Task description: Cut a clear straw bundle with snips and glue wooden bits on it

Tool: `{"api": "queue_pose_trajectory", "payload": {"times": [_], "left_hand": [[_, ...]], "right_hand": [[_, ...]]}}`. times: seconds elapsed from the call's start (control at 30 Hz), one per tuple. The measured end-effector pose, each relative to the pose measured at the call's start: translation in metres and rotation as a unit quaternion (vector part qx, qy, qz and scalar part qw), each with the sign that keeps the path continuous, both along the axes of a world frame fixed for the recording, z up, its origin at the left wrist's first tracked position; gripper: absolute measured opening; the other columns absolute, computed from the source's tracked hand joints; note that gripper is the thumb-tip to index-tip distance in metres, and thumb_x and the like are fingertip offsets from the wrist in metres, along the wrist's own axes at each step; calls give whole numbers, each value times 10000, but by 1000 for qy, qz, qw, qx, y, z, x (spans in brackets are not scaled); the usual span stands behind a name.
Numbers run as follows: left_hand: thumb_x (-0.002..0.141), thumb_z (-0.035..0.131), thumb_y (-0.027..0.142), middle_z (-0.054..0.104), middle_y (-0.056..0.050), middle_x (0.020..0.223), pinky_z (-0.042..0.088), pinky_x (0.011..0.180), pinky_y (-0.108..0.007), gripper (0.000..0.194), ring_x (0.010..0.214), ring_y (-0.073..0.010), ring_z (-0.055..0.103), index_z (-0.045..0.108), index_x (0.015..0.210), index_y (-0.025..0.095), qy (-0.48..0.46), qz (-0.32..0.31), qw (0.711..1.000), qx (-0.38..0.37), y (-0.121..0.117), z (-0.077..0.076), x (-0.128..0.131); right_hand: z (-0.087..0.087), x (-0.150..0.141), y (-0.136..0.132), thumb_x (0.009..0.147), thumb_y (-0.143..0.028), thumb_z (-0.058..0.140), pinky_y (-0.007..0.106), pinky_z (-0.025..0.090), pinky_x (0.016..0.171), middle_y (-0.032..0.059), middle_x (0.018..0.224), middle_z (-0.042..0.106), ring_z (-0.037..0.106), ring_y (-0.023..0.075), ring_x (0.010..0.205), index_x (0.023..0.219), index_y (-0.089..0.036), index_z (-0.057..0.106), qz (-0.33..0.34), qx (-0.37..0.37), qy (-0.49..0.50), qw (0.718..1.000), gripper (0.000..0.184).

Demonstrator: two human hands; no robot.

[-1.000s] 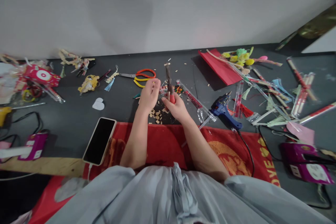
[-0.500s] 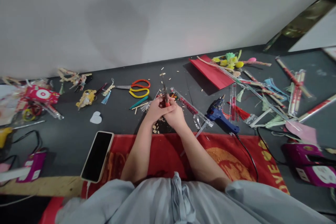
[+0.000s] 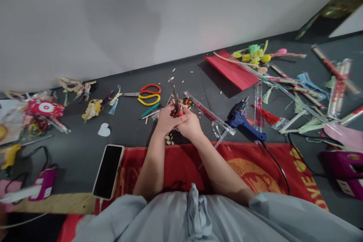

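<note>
My left hand [image 3: 166, 121] and my right hand [image 3: 190, 124] are closed together around a red-handled cutter [image 3: 177, 102], scissors or pliers. Its dark metal jaws point away from me. A small pale wooden piece [image 3: 170, 79] is at or just beyond the tip. How the fingers share the handles is partly hidden. Small wooden bits [image 3: 169, 138] lie scattered below and around my hands. Left of them is a teal pen-like tool [image 3: 149, 111], with orange-and-yellow-handled scissors [image 3: 144, 94] behind it. A clear-wrapped red stick [image 3: 205, 111] lies right of my hands.
A blue glue gun [image 3: 244, 121] with a cord stands at right, near a red paper sheet [image 3: 232, 68] and wrapped sticks [image 3: 338, 90]. A phone [image 3: 108, 172] lies at front left beside a red cloth [image 3: 181, 162]. A yellow glue gun [image 3: 10, 157] is far left.
The view has tilted and shifted slightly, so the table items sit differently in the picture. Both hands keep their grip on the cutter, almost in the same place.
</note>
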State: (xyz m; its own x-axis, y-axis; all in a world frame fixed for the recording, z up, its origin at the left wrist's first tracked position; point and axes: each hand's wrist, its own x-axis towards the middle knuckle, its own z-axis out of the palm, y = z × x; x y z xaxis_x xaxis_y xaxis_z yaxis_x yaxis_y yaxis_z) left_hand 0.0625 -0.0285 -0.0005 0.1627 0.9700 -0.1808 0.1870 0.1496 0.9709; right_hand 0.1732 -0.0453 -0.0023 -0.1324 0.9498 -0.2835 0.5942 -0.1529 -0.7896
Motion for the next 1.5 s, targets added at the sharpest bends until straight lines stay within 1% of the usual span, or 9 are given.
{"api": "queue_pose_trajectory", "payload": {"times": [0.3, 0.5, 0.6, 0.73, 0.9, 1.07, 1.2, 1.33, 1.5], "left_hand": [[547, 777, 388, 724, -73, 889, 516, 761, -314, 481, 814, -187, 658, 683, 948, 140, 16, 2, 1000, -8, -1, 4, 2], [580, 777, 415, 730, -88, 938, 516, 799, -336, 477, 843, -204, 670, 677, 959, 143, -9, -5, 1000, 3, -1, -1, 1], [581, 782, 470, 717, -111, 1041, 496, 894, -361, 572, 953, -228, 671, 650, 1039, 153, -91, -5, 995, 28, 0, -8, 0], [664, 624, 669, 660, -123, 1196, 493, 934, -378, 699, 1103, -255, 632, 575, 1185, 206, -255, 70, 964, 29, 0, -10, -4], [739, 489, 712, 626, -47, 1260, 516, 911, -361, 600, 1193, -241, 579, 589, 1163, 299, -311, 150, 938, 34, 0, 0, -18], [777, 473, 679, 647, -35, 1200, 499, 944, -371, 518, 1234, -228, 547, 623, 1099, 303, -323, 189, 926, 54, -4, 2, -29], [772, 494, 668, 661, -42, 1163, 504, 934, -379, 495, 1202, -232, 567, 640, 1043, 280, -325, 214, 920, 49, -5, -2, -33], [792, 461, 665, 669, -39, 1136, 513, 924, -398, 480, 1194, -235, 574, 639, 990, 266, -335, 217, 916, 41, -5, -3, -35], [807, 506, 593, 667, -25, 1148, 518, 920, -396, 381, 1181, -230, 586, 632, 951, 263, -346, 218, 911, 50, -5, -3, -36]], "right_hand": [[-4, 0, 0, 797, -351, 437, 380, 488, 707, 145, 959, 691, 656, 316, 849, 1075, -171, 554, -2, 6, -3, 1000, 351], [-6, 0, 0, 792, -342, 423, 389, 488, 763, 144, 1031, 682, 647, 309, 930, 1182, -163, 515, -7, 22, 28, 999, 439], [-4, 0, 0, 779, -338, 426, 380, 484, 734, 132, 990, 684, 650, 294, 866, 1186, -168, 499, -1, 25, 42, 999, 448], [-1, -1, -3, 745, -353, 465, 363, 458, 708, 93, 907, 674, 624, 267, 771, 1083, -194, 522, 10, 36, 50, 998, 377], [3, 1, -7, 721, -309, 482, 310, 406, 682, 31, 803, 597, 532, 191, 704, 920, -205, 504, 95, 60, 103, 988, 225], [5, -1, -12, 720, -346, 512, 276, 392, 669, -34, 708, 489, 435, 123, 655, 795, -201, 457, 188, -28, 212, 959, 173], [6, -2, -13, 713, -327, 532, 268, 390, 668, -41, 717, 468, 428, 109, 664, 767, -196, 438, 216, -74, 281, 932, 170], [5, -1, -13, 715, -305, 541, 268, 376, 663, -40, 731, 453, 418, 106, 672, 776, -191, 443, 220, -83, 292, 927, 162], [6, 0, -13, 729, -265, 543, 265, 364, 657, -43, 726, 446, 428, 103, 663, 763, -190, 444, 237, -89, 319, 913, 129]]}}
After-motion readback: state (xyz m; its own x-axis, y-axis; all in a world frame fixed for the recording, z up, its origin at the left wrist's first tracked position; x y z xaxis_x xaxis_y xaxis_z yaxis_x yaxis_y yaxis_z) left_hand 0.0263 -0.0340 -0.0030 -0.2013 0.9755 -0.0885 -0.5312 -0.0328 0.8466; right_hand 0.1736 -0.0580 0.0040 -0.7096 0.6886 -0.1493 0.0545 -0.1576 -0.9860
